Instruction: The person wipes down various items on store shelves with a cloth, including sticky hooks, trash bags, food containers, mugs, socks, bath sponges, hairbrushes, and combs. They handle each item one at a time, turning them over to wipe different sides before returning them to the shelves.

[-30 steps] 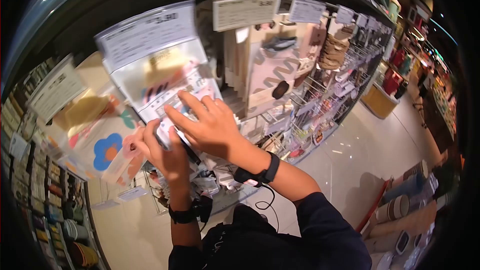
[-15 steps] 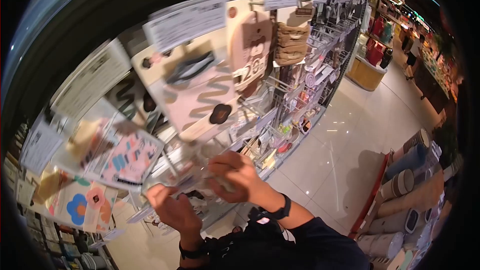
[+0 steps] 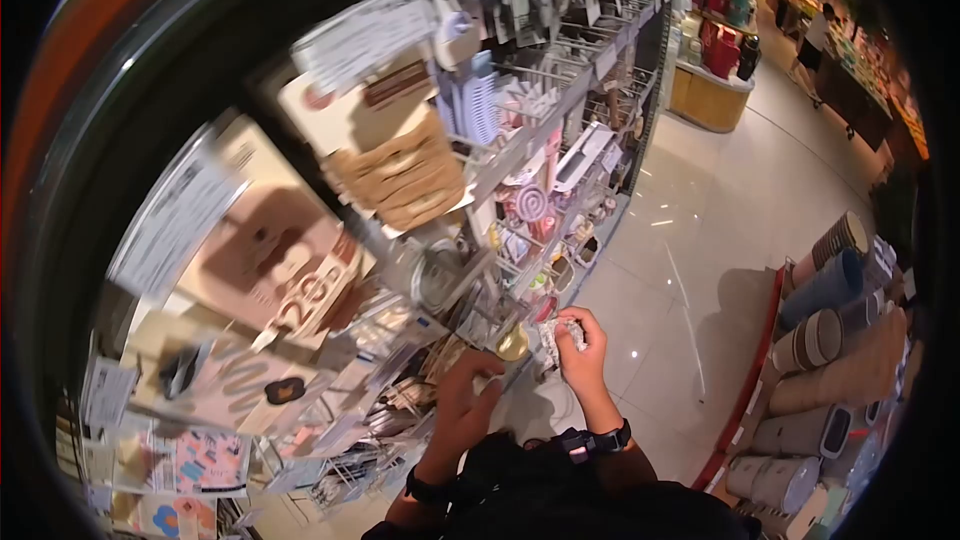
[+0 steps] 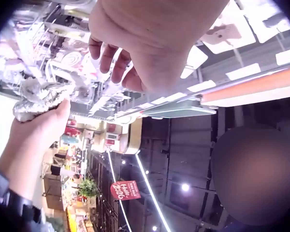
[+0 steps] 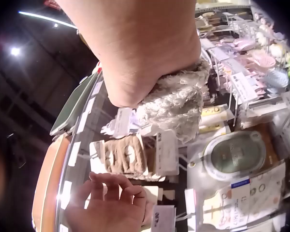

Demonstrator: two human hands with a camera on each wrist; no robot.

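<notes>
In the head view my right hand [image 3: 583, 350] grips a grey-white, fluffy bunched cloth [image 3: 553, 340] beside the shelf rack. The right wrist view shows this fluffy cloth [image 5: 176, 104] close up, pressed under the palm, with its fingers hidden. My left hand [image 3: 465, 400] is to the left of it, fingers loosely bent and holding nothing. Seen from the right wrist, the left hand [image 5: 111, 205] is palm up below a brown plush headband [image 5: 125, 157] on a card. That brown headband [image 3: 400, 175] hangs on the rack above both hands in the head view.
Price tags [image 3: 365, 35] line the rack's top edge. A brown bear-print package [image 3: 275, 250] and a package with an oval green label [image 5: 237, 154] hang nearby. Rolled goods [image 3: 835, 340] stand at the right, across the tiled floor [image 3: 680, 200]. A person [image 3: 815, 45] is far off.
Both hands were at a white patterned packet, then came away from it. The view has shifted rightward along the rack. The fluffy cloth now shows in my right hand.
</notes>
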